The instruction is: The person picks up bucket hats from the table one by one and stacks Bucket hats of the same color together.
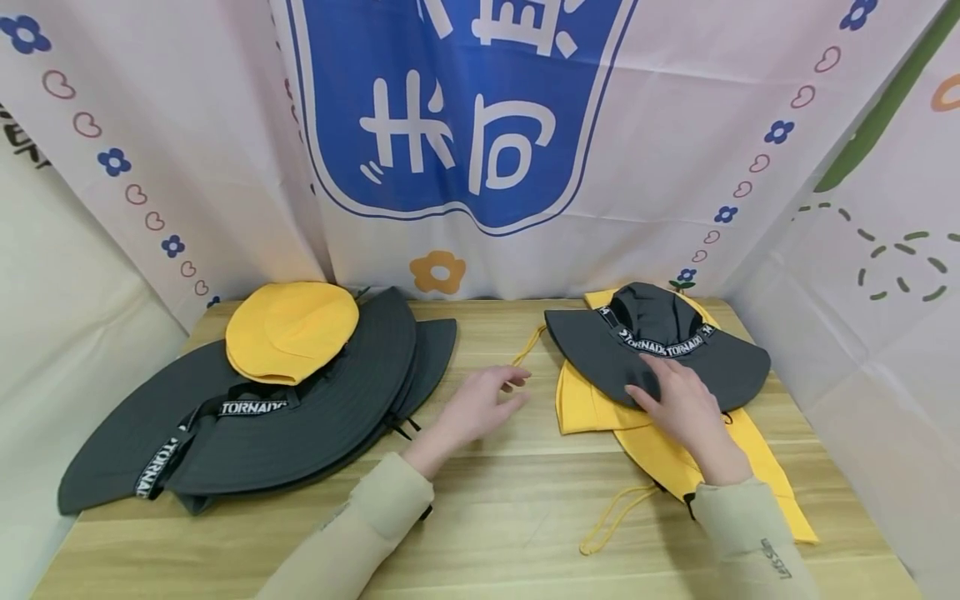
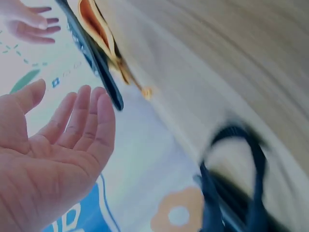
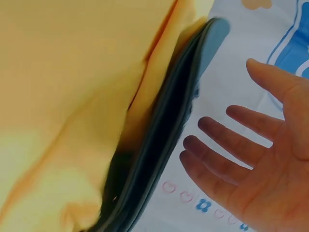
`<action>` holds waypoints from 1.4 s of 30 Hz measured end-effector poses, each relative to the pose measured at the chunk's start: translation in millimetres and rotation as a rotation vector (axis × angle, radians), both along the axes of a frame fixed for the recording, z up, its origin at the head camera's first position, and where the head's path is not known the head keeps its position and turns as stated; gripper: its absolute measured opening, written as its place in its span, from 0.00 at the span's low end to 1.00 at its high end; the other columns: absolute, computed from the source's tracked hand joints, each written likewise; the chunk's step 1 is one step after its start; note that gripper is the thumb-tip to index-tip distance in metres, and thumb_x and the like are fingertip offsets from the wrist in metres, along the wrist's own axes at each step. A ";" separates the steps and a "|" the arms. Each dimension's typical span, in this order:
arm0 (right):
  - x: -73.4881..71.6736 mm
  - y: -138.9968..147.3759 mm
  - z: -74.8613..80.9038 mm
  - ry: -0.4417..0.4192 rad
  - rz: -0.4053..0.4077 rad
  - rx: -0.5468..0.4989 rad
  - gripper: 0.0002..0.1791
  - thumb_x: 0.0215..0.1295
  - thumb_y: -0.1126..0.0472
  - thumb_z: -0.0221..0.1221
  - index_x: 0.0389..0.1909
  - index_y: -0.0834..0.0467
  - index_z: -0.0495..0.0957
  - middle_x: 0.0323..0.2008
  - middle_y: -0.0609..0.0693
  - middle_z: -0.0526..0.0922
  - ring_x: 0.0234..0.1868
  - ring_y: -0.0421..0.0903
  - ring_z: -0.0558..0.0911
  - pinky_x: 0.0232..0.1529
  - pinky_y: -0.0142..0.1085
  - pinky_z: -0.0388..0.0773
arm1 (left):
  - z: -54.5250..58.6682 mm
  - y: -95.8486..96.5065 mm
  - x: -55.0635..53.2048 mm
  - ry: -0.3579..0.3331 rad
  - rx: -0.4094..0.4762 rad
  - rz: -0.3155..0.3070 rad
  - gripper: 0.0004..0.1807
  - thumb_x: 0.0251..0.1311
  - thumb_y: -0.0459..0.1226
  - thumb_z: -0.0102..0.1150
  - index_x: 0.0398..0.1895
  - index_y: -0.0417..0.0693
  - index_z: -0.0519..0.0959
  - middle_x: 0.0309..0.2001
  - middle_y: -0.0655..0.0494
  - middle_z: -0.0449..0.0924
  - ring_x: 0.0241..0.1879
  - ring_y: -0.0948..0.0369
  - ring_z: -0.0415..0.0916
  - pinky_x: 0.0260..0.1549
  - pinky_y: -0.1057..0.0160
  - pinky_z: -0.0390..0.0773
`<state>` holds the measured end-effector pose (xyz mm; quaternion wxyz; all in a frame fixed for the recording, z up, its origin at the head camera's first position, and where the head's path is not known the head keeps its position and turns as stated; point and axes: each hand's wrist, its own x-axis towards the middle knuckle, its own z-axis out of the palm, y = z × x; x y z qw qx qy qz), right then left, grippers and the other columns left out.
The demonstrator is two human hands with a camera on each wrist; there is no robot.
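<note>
My left hand hovers over the table between two piles of sun hats, its fingers relaxed and holding nothing. The right hand is above a dark grey hat with a TORNADO band; in the right wrist view its spread fingers look apart from the brim. Beneath that grey hat lie yellow hats with a yellow cord. At the left, wide dark grey hats are stacked, and a yellow hat sits on top of them.
The hats lie on a wooden table. Behind it hangs a white cloth with a blue shield print and flowers. White cloth walls stand at both sides. A dark strap loop sticks up near the left hand.
</note>
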<state>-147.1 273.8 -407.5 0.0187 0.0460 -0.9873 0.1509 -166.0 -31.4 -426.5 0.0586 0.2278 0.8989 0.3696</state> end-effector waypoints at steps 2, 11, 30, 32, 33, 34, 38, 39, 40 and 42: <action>-4.4 11.6 2.0 -0.002 -0.020 0.020 0.33 0.70 0.50 0.60 0.70 0.62 0.67 0.66 0.69 0.71 0.64 0.71 0.70 0.58 0.69 0.69 | -1.9 9.4 -6.1 -0.048 0.012 -0.014 0.22 0.71 0.45 0.57 0.64 0.47 0.77 0.59 0.52 0.82 0.53 0.56 0.82 0.55 0.54 0.80; -19.7 66.7 6.8 0.008 -0.087 0.083 0.35 0.69 0.52 0.60 0.66 0.71 0.66 0.62 0.78 0.66 0.59 0.79 0.67 0.60 0.70 0.65 | -7.8 46.3 -42.3 -0.271 0.298 0.113 0.29 0.72 0.44 0.55 0.72 0.47 0.66 0.69 0.50 0.71 0.65 0.53 0.74 0.63 0.53 0.76; -36.5 144.1 -17.6 -0.241 -0.396 -0.208 0.48 0.76 0.45 0.46 0.72 0.82 0.39 0.68 0.85 0.49 0.69 0.80 0.53 0.70 0.67 0.55 | -37.1 89.9 -85.2 -0.700 0.827 0.299 0.36 0.74 0.35 0.51 0.79 0.44 0.49 0.74 0.38 0.60 0.69 0.48 0.69 0.64 0.52 0.75; -36.7 144.5 -17.1 -0.278 -0.455 -0.272 0.48 0.76 0.46 0.45 0.73 0.79 0.35 0.71 0.83 0.44 0.71 0.79 0.50 0.72 0.66 0.53 | -37.2 92.1 -86.4 -0.704 0.825 0.302 0.35 0.74 0.36 0.52 0.79 0.45 0.50 0.72 0.38 0.63 0.68 0.48 0.71 0.63 0.53 0.76; -36.5 144.7 -17.0 -0.290 -0.477 -0.298 0.47 0.77 0.47 0.44 0.74 0.78 0.33 0.71 0.83 0.42 0.72 0.79 0.49 0.73 0.65 0.52 | -37.2 92.9 -86.6 -0.701 0.827 0.304 0.35 0.74 0.37 0.52 0.79 0.45 0.50 0.71 0.37 0.64 0.67 0.48 0.71 0.63 0.53 0.76; -36.3 144.6 -17.0 -0.298 -0.498 -0.326 0.47 0.77 0.48 0.44 0.74 0.78 0.32 0.72 0.82 0.41 0.73 0.78 0.48 0.73 0.64 0.51 | -37.1 93.6 -86.9 -0.694 0.828 0.306 0.35 0.74 0.37 0.52 0.79 0.45 0.51 0.70 0.37 0.66 0.66 0.48 0.72 0.63 0.54 0.76; -35.7 144.4 -18.2 -0.303 -0.553 -0.417 0.46 0.76 0.50 0.44 0.75 0.75 0.31 0.74 0.80 0.39 0.74 0.76 0.47 0.75 0.62 0.50 | -35.5 95.1 -86.6 -0.649 0.836 0.308 0.34 0.74 0.36 0.52 0.78 0.44 0.53 0.65 0.37 0.71 0.63 0.48 0.76 0.60 0.55 0.78; -35.8 144.7 -18.8 -0.295 -0.558 -0.437 0.46 0.76 0.51 0.45 0.75 0.74 0.30 0.74 0.80 0.39 0.74 0.76 0.47 0.75 0.62 0.50 | -34.8 95.2 -86.2 -0.639 0.838 0.304 0.33 0.74 0.34 0.52 0.78 0.44 0.53 0.63 0.36 0.72 0.62 0.48 0.76 0.60 0.55 0.78; -35.8 144.9 -19.5 -0.283 -0.567 -0.465 0.46 0.76 0.52 0.45 0.76 0.73 0.30 0.74 0.79 0.39 0.75 0.75 0.47 0.75 0.61 0.50 | -34.0 95.2 -85.8 -0.632 0.841 0.301 0.33 0.73 0.33 0.51 0.78 0.44 0.54 0.63 0.36 0.72 0.62 0.47 0.76 0.60 0.55 0.79; -36.0 145.8 -20.6 -0.263 -0.576 -0.512 0.45 0.76 0.53 0.46 0.76 0.71 0.29 0.75 0.78 0.40 0.75 0.74 0.48 0.75 0.60 0.52 | -32.0 94.8 -85.0 -0.624 0.846 0.296 0.32 0.73 0.29 0.50 0.77 0.44 0.55 0.62 0.35 0.72 0.61 0.47 0.77 0.59 0.55 0.79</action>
